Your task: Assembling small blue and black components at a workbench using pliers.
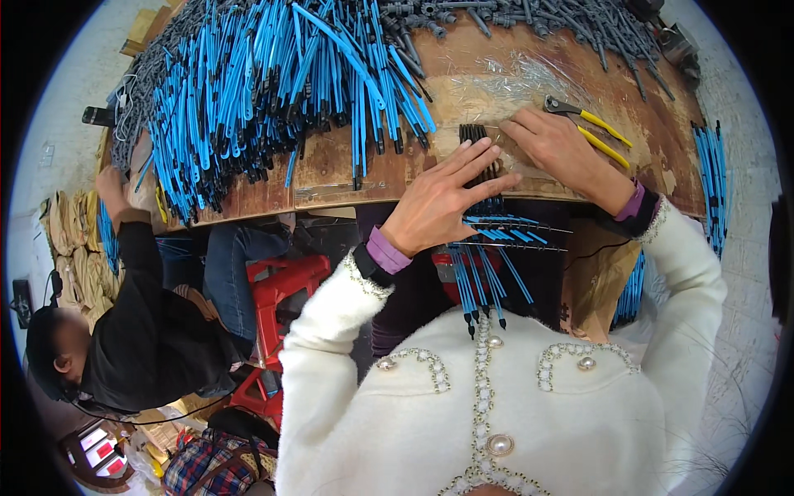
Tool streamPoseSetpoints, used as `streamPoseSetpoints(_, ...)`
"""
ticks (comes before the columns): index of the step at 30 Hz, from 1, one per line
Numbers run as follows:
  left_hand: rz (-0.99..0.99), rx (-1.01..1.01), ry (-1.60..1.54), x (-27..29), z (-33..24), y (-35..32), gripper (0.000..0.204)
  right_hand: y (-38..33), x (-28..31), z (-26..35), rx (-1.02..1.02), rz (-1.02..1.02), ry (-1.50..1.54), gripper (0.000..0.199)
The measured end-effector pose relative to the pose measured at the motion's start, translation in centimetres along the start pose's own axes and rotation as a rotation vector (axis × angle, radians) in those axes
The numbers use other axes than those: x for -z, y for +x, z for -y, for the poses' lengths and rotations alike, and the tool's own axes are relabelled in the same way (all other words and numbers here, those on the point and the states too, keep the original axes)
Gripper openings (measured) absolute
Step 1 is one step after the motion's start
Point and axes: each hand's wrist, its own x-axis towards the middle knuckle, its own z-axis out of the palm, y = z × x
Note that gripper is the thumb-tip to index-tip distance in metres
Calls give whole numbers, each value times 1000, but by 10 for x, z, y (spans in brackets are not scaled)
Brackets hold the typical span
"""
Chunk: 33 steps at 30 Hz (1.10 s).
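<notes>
At the table's front edge, my left hand (442, 198) lies over a row of blue-and-black plastic strips, its fingers reaching across them and gripping them in place. The black ends (473, 132) of that row stand side by side beyond my fingertips. My right hand (554, 149) is just right of them, thumb and fingers pinched on what looks like a thin metal pin (493, 126). Below my left hand, more blue strips (480, 277) hang past the edge toward my lap, with two thin metal rods (538, 247) running crosswise among them. My fingers partly cover the row.
Yellow-handled pliers (608, 149) lie beside my right hand. Loose metal pins (529, 74) are scattered behind it. A big heap of blue strips (248, 99) covers the left, and grey plastic parts (571, 25) line the back. A co-worker (141, 331) sits left, near a red stool (285, 306).
</notes>
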Motion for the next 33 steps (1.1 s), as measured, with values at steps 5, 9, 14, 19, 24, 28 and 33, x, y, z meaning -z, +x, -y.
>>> streamPoseSetpoints(5,34,-9,6,-2,0,6,87,9,-5,-4,58,-54,48,40)
streamPoseSetpoints(9,37,13,24,6,-1,-2,82,-6,46,14,-95,-51,-69,45)
streamPoseSetpoints(14,-10,-20,-93,-6,6,-6,74,-14,35,81,26,-35,830,48)
streamPoseSetpoints(19,-98,-136,-23,-7,-4,-6,66,-26,-10,100,1,-241,910,36)
streamPoseSetpoints(24,-111,-94,-341,-8,-27,-20,58,-37,59,127,-1,-110,1003,32)
streamPoseSetpoints(28,-198,-46,-506,10,-78,-13,45,-40,127,163,-124,-215,960,26)
streamPoseSetpoints(33,-76,237,-980,-49,-57,-32,30,-34,46,136,-174,-350,1427,32)
